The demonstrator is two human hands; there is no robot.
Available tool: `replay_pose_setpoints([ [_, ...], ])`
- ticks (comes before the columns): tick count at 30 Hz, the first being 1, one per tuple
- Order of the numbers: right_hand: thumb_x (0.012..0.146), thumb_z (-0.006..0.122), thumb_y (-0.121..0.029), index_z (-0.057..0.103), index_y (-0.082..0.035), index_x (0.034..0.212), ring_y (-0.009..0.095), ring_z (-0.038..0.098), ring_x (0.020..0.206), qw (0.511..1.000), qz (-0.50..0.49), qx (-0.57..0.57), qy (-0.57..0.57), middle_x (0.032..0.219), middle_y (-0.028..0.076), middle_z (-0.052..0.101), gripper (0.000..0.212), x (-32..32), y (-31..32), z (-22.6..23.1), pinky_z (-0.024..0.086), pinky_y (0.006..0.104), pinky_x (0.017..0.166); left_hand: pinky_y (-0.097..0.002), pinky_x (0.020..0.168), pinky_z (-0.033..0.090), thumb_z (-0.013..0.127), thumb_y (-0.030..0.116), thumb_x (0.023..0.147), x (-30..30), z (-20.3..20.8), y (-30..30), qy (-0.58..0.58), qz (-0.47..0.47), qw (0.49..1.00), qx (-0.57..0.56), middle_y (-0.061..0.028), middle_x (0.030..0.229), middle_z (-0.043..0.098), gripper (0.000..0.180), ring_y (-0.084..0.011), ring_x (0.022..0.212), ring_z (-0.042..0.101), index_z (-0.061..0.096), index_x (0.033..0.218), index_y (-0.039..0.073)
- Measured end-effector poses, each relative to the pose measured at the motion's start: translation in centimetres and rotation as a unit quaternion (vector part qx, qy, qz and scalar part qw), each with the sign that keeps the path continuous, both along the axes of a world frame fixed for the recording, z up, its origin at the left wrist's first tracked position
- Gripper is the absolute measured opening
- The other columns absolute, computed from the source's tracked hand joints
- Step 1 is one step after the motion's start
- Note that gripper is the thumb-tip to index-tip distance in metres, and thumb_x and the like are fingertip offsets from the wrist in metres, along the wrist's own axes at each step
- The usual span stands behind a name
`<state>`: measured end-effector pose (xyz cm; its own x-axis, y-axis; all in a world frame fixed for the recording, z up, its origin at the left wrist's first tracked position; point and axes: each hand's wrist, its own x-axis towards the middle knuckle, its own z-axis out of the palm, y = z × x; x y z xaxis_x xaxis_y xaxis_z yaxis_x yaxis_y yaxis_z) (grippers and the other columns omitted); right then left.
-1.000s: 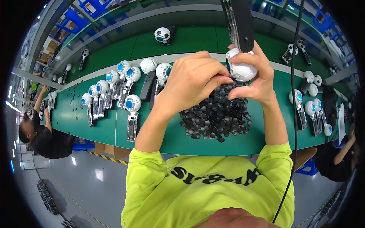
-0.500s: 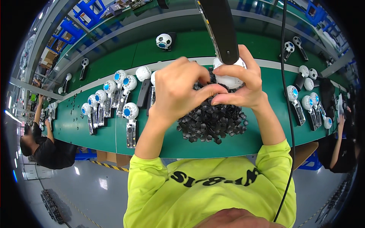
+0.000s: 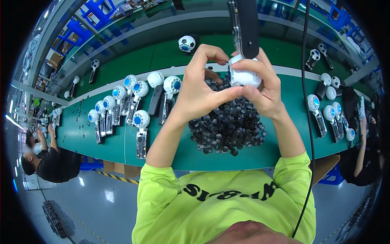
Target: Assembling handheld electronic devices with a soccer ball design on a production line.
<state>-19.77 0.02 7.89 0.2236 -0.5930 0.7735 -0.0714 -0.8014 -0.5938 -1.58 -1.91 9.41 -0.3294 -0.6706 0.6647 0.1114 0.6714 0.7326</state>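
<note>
My right hand point(image 3: 265, 87) is closed around the white ball point(image 3: 245, 78) of a ball-headed device, whose dark handle point(image 3: 248, 30) points away from me. Dark panels show on the ball's left side. My left hand point(image 3: 203, 81) curves around that side, with its thumb against the ball near my right thumb and its index fingertip at the upper left edge. Whether a small piece sits under that fingertip I cannot make out. Beneath both hands lies a heap of small black pentagon pieces point(image 3: 227, 128).
Several ball-headed devices with blue discs point(image 3: 141, 119) lie to the left; more point(image 3: 313, 102) lie at the right. A black-and-white ball point(image 3: 187, 44) is farther back on the green table point(image 3: 170, 156). A black cable point(image 3: 309, 122) hangs at my right. Co-workers point(image 3: 50, 162) are at both sides.
My left hand has opened wider and its fingers have moved up along the ball's side. The device has turned in my right hand, showing more of the handle's clear side.
</note>
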Motion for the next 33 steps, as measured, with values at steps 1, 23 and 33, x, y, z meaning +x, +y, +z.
replay_pose_setpoints([
  [1,0.065,0.091,-0.029,0.071,-0.01,0.11,0.023,0.056,0.092,1.0,-0.024,0.006,0.005,0.114,0.011,0.054,0.053,-0.2,-0.1,-0.3,0.047,0.0308,0.074,-0.0247,0.057,0.045,0.089,0.014,0.065,-0.3,-0.2,0.0,0.015,0.025,0.998,-0.055,-0.0069,0.105,0.059,0.044,-0.0162,0.082,0.055,0.062,0.098,0.004],
  [23,0.059,0.093,-0.032,0.076,-0.01,0.1,0.027,0.058,0.098,0.973,-0.093,-0.211,0.015,0.122,0.014,0.054,0.05,0.6,-0.1,0.2,0.051,0.0349,0.08,-0.0255,0.059,0.045,0.088,0.007,0.064,0.5,-0.8,-0.3,-0.045,0.036,0.942,-0.33,-0.0054,0.085,0.062,0.03,-0.016,0.071,0.052,0.066,0.085,0.004],
  [33,0.06,0.093,-0.025,0.073,-0.01,0.099,0.024,0.059,0.089,0.993,-0.024,-0.095,-0.065,0.113,0.013,0.06,0.046,1.3,0.5,0.0,0.05,0.033,0.073,-0.0327,0.085,0.054,0.091,0.03,0.067,-0.6,-1.7,0.1,0.015,-0.089,0.993,0.076,-0.0107,0.127,0.055,0.081,-0.0235,0.105,0.059,0.051,0.134,0.005],
])
